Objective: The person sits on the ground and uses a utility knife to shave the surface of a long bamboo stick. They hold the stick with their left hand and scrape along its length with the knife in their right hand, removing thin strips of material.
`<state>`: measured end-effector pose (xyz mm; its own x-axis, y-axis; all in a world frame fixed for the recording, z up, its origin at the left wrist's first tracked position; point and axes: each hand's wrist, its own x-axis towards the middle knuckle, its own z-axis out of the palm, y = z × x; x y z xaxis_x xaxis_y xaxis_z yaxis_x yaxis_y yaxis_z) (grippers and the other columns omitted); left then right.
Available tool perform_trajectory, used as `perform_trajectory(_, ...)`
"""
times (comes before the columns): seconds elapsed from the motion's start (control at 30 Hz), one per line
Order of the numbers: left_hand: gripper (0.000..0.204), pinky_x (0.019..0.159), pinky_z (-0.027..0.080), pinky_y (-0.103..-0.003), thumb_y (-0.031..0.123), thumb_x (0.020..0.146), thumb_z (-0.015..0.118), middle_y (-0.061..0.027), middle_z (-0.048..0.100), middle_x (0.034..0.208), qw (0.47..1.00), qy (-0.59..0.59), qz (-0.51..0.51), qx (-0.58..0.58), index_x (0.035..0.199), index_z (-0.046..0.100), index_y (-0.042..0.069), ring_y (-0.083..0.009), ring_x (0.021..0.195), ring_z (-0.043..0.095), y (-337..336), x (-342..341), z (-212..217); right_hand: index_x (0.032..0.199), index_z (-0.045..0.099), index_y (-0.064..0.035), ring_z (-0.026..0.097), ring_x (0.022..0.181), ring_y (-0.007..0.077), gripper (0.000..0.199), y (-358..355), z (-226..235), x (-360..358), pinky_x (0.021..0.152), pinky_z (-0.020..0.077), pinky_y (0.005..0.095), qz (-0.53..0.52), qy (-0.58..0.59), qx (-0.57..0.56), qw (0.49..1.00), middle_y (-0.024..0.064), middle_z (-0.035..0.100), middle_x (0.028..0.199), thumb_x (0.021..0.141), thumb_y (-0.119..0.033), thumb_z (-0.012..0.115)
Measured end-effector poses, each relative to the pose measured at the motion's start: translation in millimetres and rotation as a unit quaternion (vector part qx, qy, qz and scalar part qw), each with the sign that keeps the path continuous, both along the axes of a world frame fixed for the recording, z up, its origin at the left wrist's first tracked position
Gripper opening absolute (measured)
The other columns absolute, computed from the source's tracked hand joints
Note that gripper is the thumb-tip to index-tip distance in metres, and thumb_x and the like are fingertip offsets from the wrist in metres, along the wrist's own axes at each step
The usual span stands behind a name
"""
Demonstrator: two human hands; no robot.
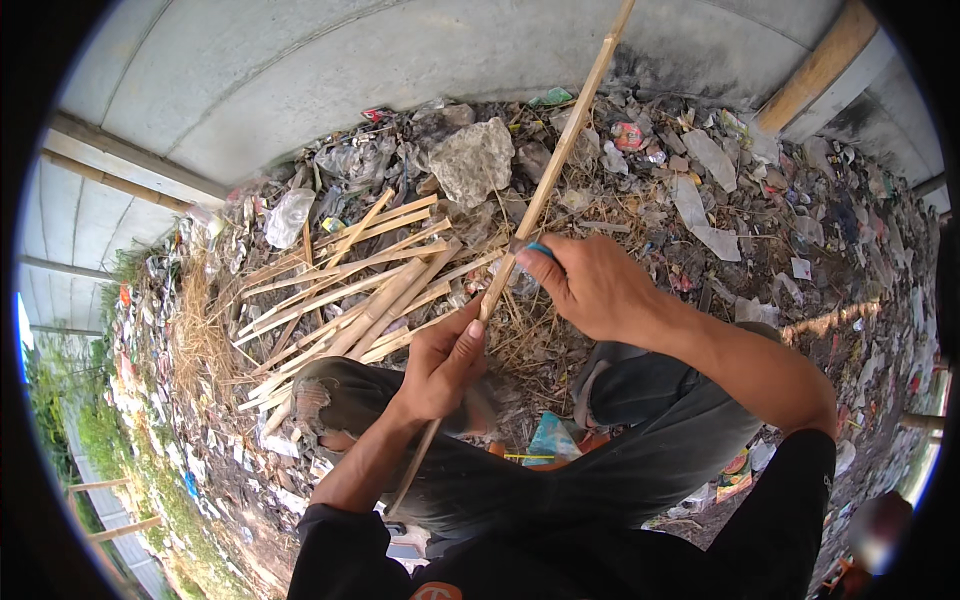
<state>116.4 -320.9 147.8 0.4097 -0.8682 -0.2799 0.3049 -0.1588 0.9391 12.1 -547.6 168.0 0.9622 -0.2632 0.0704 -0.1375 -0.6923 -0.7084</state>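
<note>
A long bamboo strip runs slantwise from the concrete wall down between my arms, its lower end beside my left thigh. My left hand is closed round its lower part, thumb on top. Farther up, my right hand is closed on a small knife with a blue-green handle. The short piece of blade that shows touches the strip; the rest of the knife is hidden by my fingers. To the left of the strip lies a pile of split bamboo pieces, pointing various ways.
A large grey rock sits beyond the pile, near the concrete wall. Plastic scraps and litter cover the ground. My bent knees flank the work. A wooden post stands against the wall at right.
</note>
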Motion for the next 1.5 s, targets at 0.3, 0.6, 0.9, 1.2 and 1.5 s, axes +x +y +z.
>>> perform_trajectory(0.3,0.055,0.045,0.029,-0.022,0.03,0.113,0.048,0.0061,0.041,0.058,0.999,-0.001,0.007,-0.032,0.155,0.042,-0.005,-0.0037,0.046,0.033,3,1,-10,0.093,0.065,0.0037,0.066,0.069,0.0483,0.051,20,-9,-4,0.061,0.0487,0.0561,0.039,0.002,0.098,0.994,0.0273,0.064,0.068,0.111,-0.04,0.046)
perform_trajectory(0.6,0.066,0.048,0.029,-0.022,0.038,0.111,0.052,0.0061,0.043,0.064,0.999,0.014,-0.036,-0.027,0.158,0.036,-0.005,-0.0034,0.052,0.036,8,6,-5,0.083,0.06,0.0011,0.05,0.053,0.0241,0.055,14,-25,0,0.055,0.0401,0.0433,0.086,0.041,0.268,0.959,0.0141,0.049,0.058,0.112,-0.044,0.046)
perform_trajectory(0.9,0.063,0.039,0.029,-0.023,0.04,0.112,0.047,0.0033,0.041,0.053,0.999,-0.015,-0.008,-0.045,0.155,0.041,-0.005,-0.0062,0.038,0.035,2,6,-6,0.087,0.061,0.0011,0.061,0.062,0.0399,0.053,13,-11,4,0.061,0.046,0.0461,0.039,0.003,0.129,0.991,0.0221,0.059,0.065,0.112,-0.043,0.045)
perform_trajectory(1.2,0.063,0.039,0.029,-0.022,0.042,0.111,0.047,0.0036,0.041,0.053,0.998,-0.011,-0.023,-0.051,0.151,0.046,-0.006,-0.0064,0.038,0.035,2,6,-2,0.085,0.064,0.0008,0.049,0.055,0.0243,0.056,-3,-17,7,0.06,0.0428,0.0421,0.151,0.12,0.335,0.922,0.0134,0.048,0.058,0.111,-0.046,0.048)
perform_trajectory(1.5,0.061,0.043,0.03,-0.022,0.04,0.111,0.05,0.0043,0.044,0.058,1.0,-0.008,-0.019,-0.019,0.154,0.044,-0.003,-0.0042,0.045,0.038,5,10,-6,0.09,0.068,0.002,0.067,0.08,0.0455,0.056,21,-15,-3,0.072,0.0506,0.0502,0.219,0.114,0.135,0.96,0.0259,0.065,0.073,0.108,-0.047,0.048)
